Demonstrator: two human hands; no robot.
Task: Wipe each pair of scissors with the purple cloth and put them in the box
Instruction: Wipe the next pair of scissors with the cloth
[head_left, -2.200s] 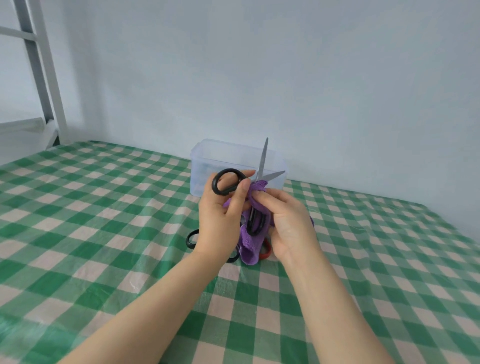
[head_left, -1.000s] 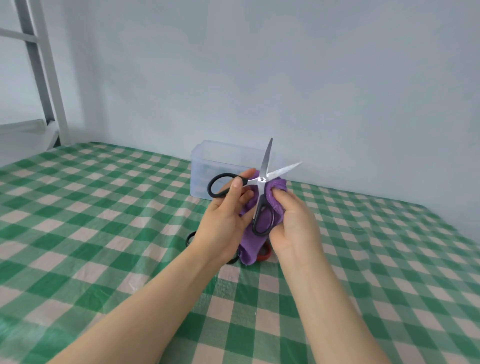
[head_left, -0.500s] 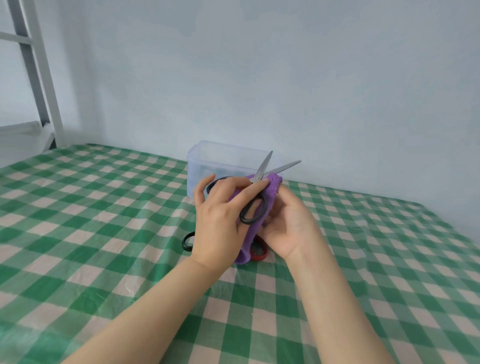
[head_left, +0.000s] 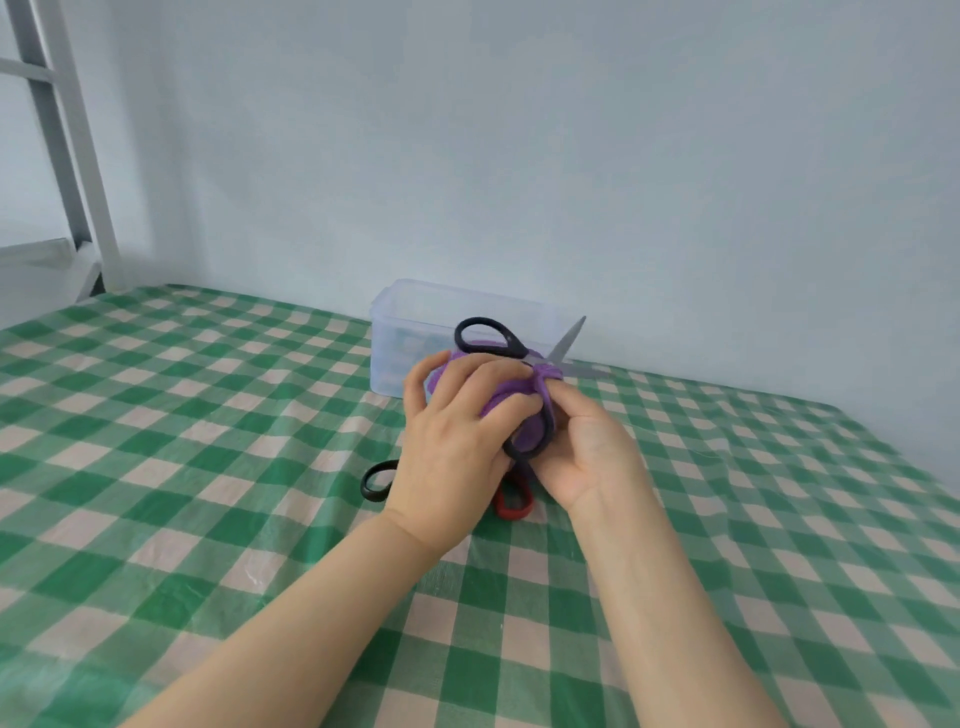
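Head view: I am seeing both hands holding the work just before the box.
Left hand: clasping purple cloth.
Right hand: gripping black scissors, blades parted.

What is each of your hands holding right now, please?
Left hand: closed, fingers curled round the purple cloth over the scissors.
Right hand: closed, gripping the scissors by the lower handle.
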